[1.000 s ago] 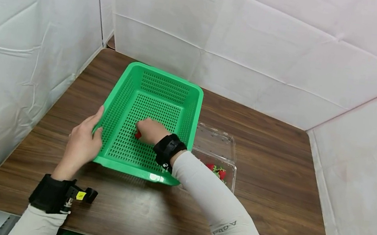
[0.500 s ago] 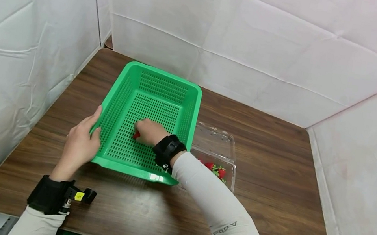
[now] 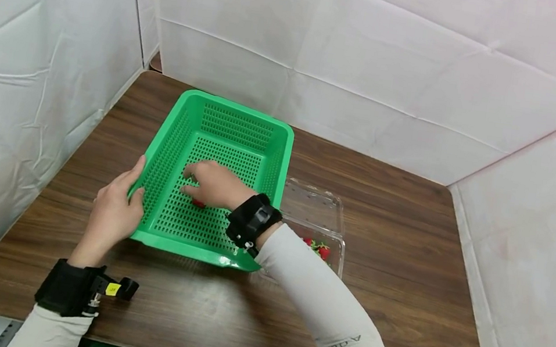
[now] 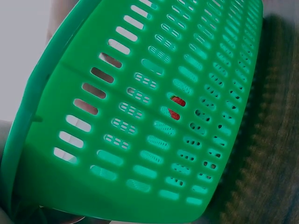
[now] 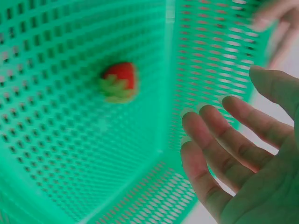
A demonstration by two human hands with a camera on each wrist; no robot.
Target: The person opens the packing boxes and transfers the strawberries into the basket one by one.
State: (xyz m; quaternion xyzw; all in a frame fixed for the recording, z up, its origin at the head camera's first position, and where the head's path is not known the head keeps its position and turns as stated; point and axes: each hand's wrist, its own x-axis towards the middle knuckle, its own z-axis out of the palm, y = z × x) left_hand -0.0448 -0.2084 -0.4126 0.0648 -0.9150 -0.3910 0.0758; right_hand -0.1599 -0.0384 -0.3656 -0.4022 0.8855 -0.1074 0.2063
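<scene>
A green perforated basket [image 3: 280, 156] stands on the brown wooden table. One red strawberry [image 5: 120, 82] lies on its floor, seen also as a red spot [image 3: 198, 203] under my right hand and through the slots [image 4: 175, 106] in the left wrist view. My right hand [image 3: 205, 183] hovers over the strawberry inside the basket, fingers spread and holding nothing. My left hand [image 3: 114, 212] grips the basket's near left rim, thumb [image 3: 138, 169] on the rim; its fingertips [image 5: 275, 28] show through the wall.
A clear plastic clamshell [image 3: 320, 229] lies open to the right of the basket, with strawberries [image 3: 318, 248] in its near half. White padded walls enclose the table on the left, back and right. Bare wood lies along the table's front edge [image 3: 215, 329].
My right hand has let go of the strawberry, which now lies on the basket floor, and its fingers have spread. The left hand keeps its hold on the rim.
</scene>
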